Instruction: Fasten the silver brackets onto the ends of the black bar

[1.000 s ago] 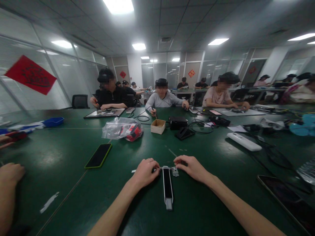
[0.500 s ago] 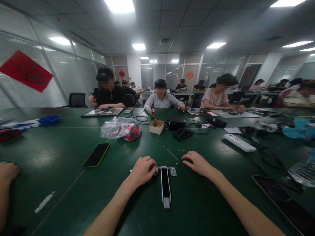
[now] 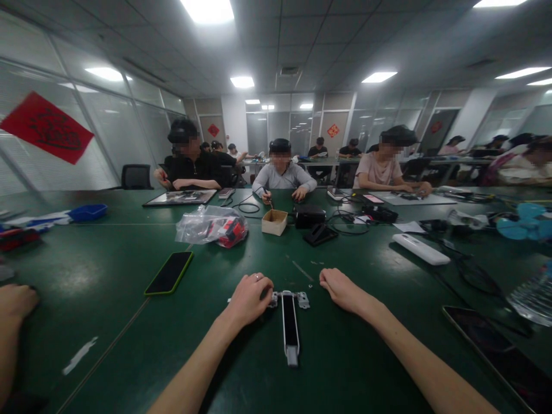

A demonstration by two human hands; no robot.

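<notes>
A slim bar with a white frame and a black face (image 3: 290,322) lies on the green table, its grey end towards me. Across its far end runs a silvery metal bracket (image 3: 303,299) with hinge-like plates. My left hand (image 3: 249,298) is closed over the left part of the bracket and hides much of it. To the right, my right hand (image 3: 344,289) is apart from the bracket, resting low at the table with fingers curled together. Whether anything small is inside them is hidden. Just left of its fingertips lies a tiny light ring-shaped piece (image 3: 310,286).
A green-edged phone (image 3: 169,273) lies left, another phone (image 3: 495,356) right. Ahead are a plastic bag (image 3: 211,225), a small cardboard box (image 3: 275,222) and a white power-bank-like block (image 3: 420,249). Another person's hand (image 3: 19,300) rests at the left edge. Co-workers sit opposite.
My right hand's fingers have closed together from a looser, parted curl. My left hand and the bar have stayed in place. The hand at the left edge has shifted slightly right.
</notes>
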